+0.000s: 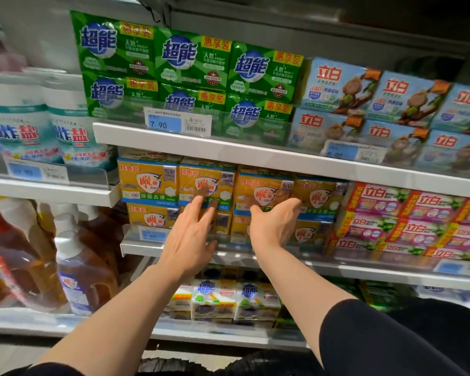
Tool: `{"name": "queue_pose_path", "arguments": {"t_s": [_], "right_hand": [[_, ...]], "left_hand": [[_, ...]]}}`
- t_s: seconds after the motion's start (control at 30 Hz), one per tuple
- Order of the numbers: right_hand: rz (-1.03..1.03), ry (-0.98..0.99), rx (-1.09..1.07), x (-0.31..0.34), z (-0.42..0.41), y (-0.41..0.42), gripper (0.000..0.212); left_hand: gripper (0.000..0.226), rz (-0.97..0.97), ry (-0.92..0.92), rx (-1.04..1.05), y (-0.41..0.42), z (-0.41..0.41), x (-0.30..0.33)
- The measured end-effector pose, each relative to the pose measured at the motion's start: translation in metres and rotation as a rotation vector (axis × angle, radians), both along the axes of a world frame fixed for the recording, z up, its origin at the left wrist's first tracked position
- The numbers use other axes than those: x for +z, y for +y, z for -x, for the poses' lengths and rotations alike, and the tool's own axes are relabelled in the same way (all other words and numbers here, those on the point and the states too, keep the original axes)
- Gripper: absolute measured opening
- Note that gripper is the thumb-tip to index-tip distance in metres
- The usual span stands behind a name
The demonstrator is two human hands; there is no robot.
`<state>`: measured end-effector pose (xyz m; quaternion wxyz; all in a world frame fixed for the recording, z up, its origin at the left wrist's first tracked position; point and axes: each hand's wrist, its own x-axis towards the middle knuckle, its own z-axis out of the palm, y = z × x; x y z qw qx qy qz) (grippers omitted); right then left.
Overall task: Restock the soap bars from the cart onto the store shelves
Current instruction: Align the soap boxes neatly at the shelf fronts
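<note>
Both arms reach up to the middle shelf (269,263). The left hand (189,234), fingers straight and spread, touches the yellow soap packs (205,183) at 12 o'clock. The right hand (273,223) curls against the front of the neighbouring yellow pack (263,192). Green soap packs (190,61) fill the shelf above; pink boxes (377,202) sit at 3 o'clock, brown bottles (14,253) at 9 o'clock.

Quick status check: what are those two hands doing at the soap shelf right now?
Left hand open, fingers spread at yellow soap packs. Right hand curled against the neighbouring stack, grip unclear. Clear shelf lip in front, nothing else blocking.
</note>
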<state>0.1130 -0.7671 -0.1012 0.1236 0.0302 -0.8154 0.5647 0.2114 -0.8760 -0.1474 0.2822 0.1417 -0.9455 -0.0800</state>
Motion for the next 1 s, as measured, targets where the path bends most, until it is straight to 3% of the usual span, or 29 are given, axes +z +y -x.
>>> {"name": "queue_pose_path", "arguments": {"t_s": [0.23, 0.43, 0.63, 0.73, 0.8, 0.9, 1.0], "right_hand": [[-0.058, 0.001, 0.029, -0.014, 0.015, -0.007, 0.08], [-0.064, 0.231, 0.246, -0.025, 0.004, 0.039, 0.052], [-0.585, 0.458, 0.013, -0.013, 0.041, 0.109, 0.06], [-0.911, 0.601, 0.025, -0.003, 0.06, 0.127, 0.049], [-1.056, 0.585, 0.068, 0.004, 0.065, 0.129, 0.038], [-1.139, 0.507, 0.148, 0.007, 0.065, 0.127, 0.027], [-1.076, 0.518, 0.156, 0.005, 0.064, 0.123, 0.024]], "left_hand": [[0.081, 0.038, -0.015, -0.024, 0.001, 0.001, -0.006], [0.079, 0.088, -0.069, -0.07, 0.011, 0.008, -0.011], [0.095, 0.187, -0.103, -0.123, 0.028, 0.022, -0.015], [0.101, 0.239, -0.135, -0.11, 0.036, 0.031, -0.023], [0.105, 0.254, -0.16, -0.09, 0.039, 0.035, -0.029], [0.106, 0.278, -0.223, -0.046, 0.042, 0.037, -0.036], [0.102, 0.3, -0.257, 0.003, 0.044, 0.038, -0.038]]}}
